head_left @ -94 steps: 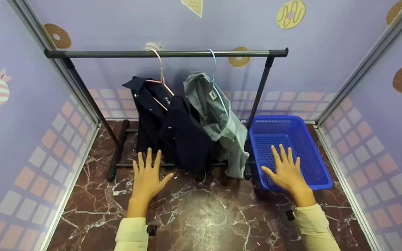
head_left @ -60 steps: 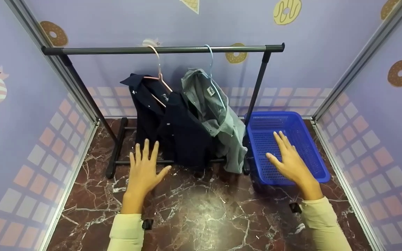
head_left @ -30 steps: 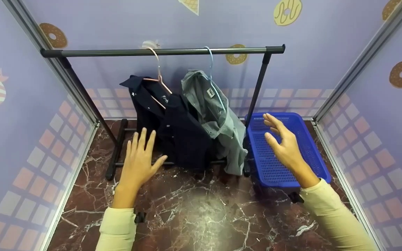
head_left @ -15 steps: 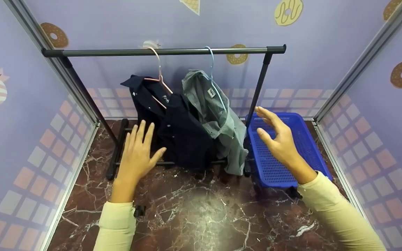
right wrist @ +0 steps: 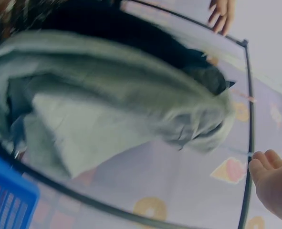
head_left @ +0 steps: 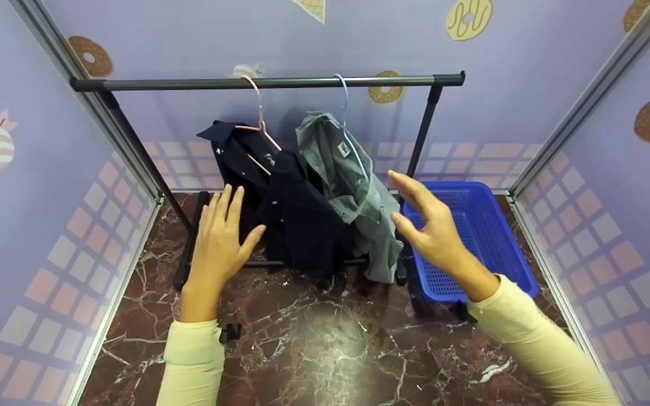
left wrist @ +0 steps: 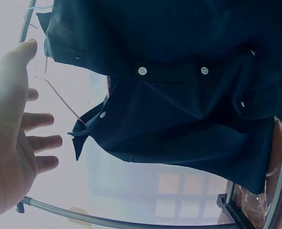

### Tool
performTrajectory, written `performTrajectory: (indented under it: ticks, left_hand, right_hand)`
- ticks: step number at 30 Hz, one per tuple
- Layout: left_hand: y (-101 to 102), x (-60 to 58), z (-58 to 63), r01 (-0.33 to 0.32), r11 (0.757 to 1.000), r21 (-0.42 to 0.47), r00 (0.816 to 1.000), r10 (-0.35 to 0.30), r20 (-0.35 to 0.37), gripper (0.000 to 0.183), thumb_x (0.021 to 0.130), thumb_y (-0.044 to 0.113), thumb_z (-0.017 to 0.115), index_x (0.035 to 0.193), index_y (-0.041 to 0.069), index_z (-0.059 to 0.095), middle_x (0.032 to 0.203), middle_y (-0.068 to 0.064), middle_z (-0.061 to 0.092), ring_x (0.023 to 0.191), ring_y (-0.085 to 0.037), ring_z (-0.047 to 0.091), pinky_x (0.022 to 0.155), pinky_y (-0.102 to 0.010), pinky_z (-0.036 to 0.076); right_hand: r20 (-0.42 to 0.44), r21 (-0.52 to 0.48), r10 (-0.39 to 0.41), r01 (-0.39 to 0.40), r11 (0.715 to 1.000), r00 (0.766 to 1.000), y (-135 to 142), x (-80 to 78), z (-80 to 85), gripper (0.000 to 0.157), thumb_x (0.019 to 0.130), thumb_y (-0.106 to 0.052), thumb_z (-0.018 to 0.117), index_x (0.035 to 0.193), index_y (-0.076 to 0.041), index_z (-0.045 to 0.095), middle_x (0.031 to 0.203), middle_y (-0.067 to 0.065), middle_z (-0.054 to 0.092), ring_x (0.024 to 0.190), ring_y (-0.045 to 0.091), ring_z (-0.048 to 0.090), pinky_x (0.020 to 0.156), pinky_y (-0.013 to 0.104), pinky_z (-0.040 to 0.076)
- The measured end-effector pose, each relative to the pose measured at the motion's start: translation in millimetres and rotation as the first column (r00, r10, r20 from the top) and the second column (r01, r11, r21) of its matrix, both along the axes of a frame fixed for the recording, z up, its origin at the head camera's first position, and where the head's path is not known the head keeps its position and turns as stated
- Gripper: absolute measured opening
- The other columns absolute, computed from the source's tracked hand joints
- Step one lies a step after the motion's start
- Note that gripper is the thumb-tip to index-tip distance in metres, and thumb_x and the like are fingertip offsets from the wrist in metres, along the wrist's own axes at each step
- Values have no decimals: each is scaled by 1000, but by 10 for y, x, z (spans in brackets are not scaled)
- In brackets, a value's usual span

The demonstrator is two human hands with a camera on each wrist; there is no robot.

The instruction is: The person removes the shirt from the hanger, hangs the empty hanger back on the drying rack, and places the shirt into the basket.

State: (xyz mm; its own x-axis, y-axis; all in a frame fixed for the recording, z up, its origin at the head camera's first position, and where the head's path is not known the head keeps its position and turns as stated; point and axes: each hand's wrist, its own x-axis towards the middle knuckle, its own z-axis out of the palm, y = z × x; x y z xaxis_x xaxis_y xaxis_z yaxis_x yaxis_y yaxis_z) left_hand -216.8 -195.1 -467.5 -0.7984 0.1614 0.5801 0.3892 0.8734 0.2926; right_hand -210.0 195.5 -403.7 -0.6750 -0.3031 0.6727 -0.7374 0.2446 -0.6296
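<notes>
A dark navy shirt (head_left: 302, 220) with white buttons hangs from a pink hanger (head_left: 263, 131) on the clothes rack (head_left: 189, 84). Beside it, a grey-green shirt (head_left: 378, 220) hangs on a light blue hanger (head_left: 345, 113). My left hand (head_left: 218, 242), fingers extended, is in front of the navy shirt's left side and holds nothing. My right hand (head_left: 432, 231) is in the air just right of the grey-green shirt, thumb and fingers spread apart around bare air. The left wrist view shows the navy shirt (left wrist: 179, 95) close up; the right wrist view is blurred.
A blue plastic basket (head_left: 471, 225) stands on the floor to the right of the rack, partly behind my right hand. Dark red marbled floor (head_left: 325, 338) lies in front. Patterned lilac walls (head_left: 613, 197) enclose the space on three sides.
My right hand has risen from over the basket and moved left to the grey-green shirt's side. The left hand has moved up and slightly left. Both shirts stay where they hung.
</notes>
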Motion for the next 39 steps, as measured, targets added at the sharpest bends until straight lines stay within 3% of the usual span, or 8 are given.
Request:
performTrajectory:
  ticks: [10, 16, 21, 26, 32, 39]
  left_hand:
    - [-4, -31, 89, 1, 1000, 24, 1000, -1, -2, 75, 101, 44, 62, 161, 8, 35, 160, -24, 41, 148, -46, 38, 125, -61, 23]
    - [-21, -68, 84, 8, 999, 50, 1000, -7, -21, 74, 100, 40, 65, 159, 5, 37, 157, -26, 45, 146, -46, 41, 125, -59, 25]
    - [-28, -116, 82, 24, 997, 67, 999, -21, -47, 72, 100, 38, 67, 156, 2, 41, 153, -27, 48, 142, -46, 44, 124, -57, 28]
    - [-19, -204, 85, 25, 996, 91, 999, -23, -23, 69, 101, 37, 64, 156, 3, 41, 154, -26, 48, 142, -45, 45, 124, -57, 29]
    - [-8, -293, 78, 30, 992, 126, 999, -29, -16, 64, 102, 33, 63, 155, 2, 43, 154, -24, 49, 143, -43, 45, 123, -57, 32]
    - [-11, -389, 141, 41, 989, 139, 998, -34, -53, 61, 103, 32, 62, 153, 0, 45, 151, -26, 52, 140, -42, 48, 120, -54, 36]
  right_hand:
    - [81, -111, 82, -73, 991, 993, -354, 149, 96, 67, 92, 6, 72, 152, 2, 44, 156, 22, 48, 142, 37, 50, 119, 39, 41]
    - [122, -155, 91, -71, 985, 988, -623, 116, 80, 69, 91, 3, 73, 153, 3, 43, 157, 20, 47, 142, 42, 49, 119, 44, 42]
    - [175, -155, 85, -58, 986, 981, -856, 59, 31, 69, 95, -5, 73, 155, -2, 41, 160, 14, 45, 145, 34, 47, 120, 41, 41]
    - [220, -172, 68, -30, 985, 973, -1020, -58, -19, 67, 96, -9, 73, 156, -4, 42, 160, 11, 45, 147, 33, 46, 121, 39, 40]
    - [210, -57, -52, 65, 996, 976, -1182, -227, -60, 72, 94, -14, 76, 156, -4, 41, 160, 13, 46, 145, 27, 48, 119, 28, 40]
    - [111, 149, -204, 187, 971, 973, -1331, -408, -45, 75, 93, -19, 77, 156, -1, 41, 160, 17, 44, 146, 26, 47, 123, 32, 35]
